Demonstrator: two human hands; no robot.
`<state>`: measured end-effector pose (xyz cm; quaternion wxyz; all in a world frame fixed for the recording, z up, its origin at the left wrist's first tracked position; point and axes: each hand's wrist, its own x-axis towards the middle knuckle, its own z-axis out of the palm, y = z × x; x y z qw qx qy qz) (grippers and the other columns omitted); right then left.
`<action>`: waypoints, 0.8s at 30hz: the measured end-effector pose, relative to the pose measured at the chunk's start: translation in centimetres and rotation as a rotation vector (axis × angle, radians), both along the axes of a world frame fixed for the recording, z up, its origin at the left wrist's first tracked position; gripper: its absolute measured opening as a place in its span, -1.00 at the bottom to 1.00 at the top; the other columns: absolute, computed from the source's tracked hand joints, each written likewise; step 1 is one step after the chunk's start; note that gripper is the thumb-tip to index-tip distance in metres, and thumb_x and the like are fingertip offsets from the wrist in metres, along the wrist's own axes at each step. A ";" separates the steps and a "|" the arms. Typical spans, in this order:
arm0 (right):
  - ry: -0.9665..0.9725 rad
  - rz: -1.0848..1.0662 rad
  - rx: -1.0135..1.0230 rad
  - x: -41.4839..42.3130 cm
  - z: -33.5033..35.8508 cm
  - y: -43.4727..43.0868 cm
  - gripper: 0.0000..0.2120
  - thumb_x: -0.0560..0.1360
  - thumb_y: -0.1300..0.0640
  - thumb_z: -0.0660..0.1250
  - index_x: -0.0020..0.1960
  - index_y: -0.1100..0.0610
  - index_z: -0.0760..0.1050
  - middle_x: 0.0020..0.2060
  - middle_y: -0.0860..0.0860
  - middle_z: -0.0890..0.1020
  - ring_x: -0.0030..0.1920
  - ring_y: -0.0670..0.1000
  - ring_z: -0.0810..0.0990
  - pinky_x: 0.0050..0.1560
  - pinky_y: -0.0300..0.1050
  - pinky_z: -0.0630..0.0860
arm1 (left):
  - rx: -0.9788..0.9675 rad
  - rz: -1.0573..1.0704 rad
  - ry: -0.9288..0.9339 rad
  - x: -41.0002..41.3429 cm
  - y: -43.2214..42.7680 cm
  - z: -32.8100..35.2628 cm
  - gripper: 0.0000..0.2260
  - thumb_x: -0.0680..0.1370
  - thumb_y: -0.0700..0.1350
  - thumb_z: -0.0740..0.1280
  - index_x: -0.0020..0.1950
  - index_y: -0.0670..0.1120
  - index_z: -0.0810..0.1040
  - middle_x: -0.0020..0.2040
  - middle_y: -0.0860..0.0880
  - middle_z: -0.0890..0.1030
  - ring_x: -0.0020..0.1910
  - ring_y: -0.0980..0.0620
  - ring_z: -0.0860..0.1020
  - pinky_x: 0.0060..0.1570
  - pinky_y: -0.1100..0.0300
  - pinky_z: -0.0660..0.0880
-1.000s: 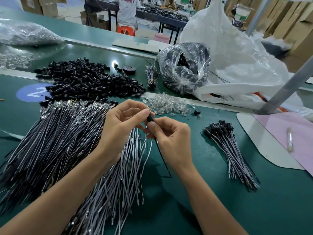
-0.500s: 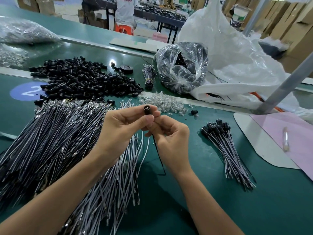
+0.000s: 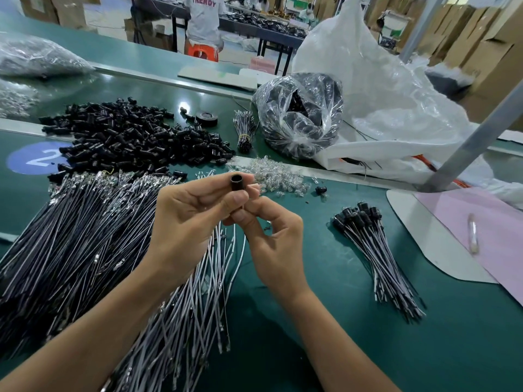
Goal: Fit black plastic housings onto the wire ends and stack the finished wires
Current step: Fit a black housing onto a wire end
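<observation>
The green surface (image 3: 339,349) carries everything. Across its left side lies the broad spread of bare wires (image 3: 70,250), and beyond that the heap of loose housings (image 3: 127,137). To my right, well apart from both grips, the finished wires (image 3: 373,250) lie stacked, capped ends away from me. Above the spread, my left grip (image 3: 186,222) holds one black housing (image 3: 237,182) upright between thumb and fingers, open mouth upward. My right grip (image 3: 271,241) pinches narrowly at its lower end.

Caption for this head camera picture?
The left hand and right hand pinch a black housing over loose wires; finished wires lie nearby.
</observation>
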<state>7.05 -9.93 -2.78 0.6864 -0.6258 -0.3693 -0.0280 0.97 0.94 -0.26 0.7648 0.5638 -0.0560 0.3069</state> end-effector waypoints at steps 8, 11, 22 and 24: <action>0.019 -0.031 -0.132 0.6 0.8 -0.4 -0.80 0.56 0.09 0.33 -0.05 0.20 0.66 -0.21 -0.03 0.71 -0.16 -0.12 0.64 -0.08 -0.29 0.49 | -0.086 0.097 0.133 0.2 0.7 0.8 -0.80 0.39 -0.08 0.39 -0.01 -0.06 0.67 -0.20 -0.03 0.72 -0.23 0.04 0.68 -0.23 0.26 0.60; 0.107 -0.222 -0.137 3.6 1.8 -2.0 -0.82 0.61 0.15 0.26 0.01 0.11 0.64 -0.16 -0.06 0.71 -0.11 -0.14 0.67 -0.05 -0.32 0.50 | -0.261 0.056 0.164 0.1 2.2 1.0 -0.80 0.40 -0.11 0.38 0.01 -0.11 0.60 -0.24 -0.01 0.69 -0.42 0.15 0.54 -0.44 0.38 0.46; -0.246 -0.426 -1.107 11.2 -0.3 -1.4 -0.74 0.59 0.25 0.26 0.24 0.20 0.57 0.10 0.15 0.52 0.11 0.15 0.52 0.16 -0.01 0.47 | -0.146 0.025 0.397 0.9 1.8 -0.4 -0.84 0.34 -0.03 0.45 -0.13 -0.04 0.71 -0.19 -0.10 0.72 -0.59 0.14 0.38 -0.57 0.40 0.33; -0.296 -0.443 -1.103 11.7 -0.5 -1.4 -0.83 0.59 0.22 0.29 0.10 0.25 0.60 0.01 0.16 0.56 0.03 0.15 0.54 0.09 -0.02 0.48 | -0.127 0.017 0.401 0.9 1.6 -0.5 -0.79 0.33 -0.04 0.46 -0.07 -0.05 0.70 -0.17 -0.11 0.72 -0.59 0.12 0.39 -0.56 0.39 0.34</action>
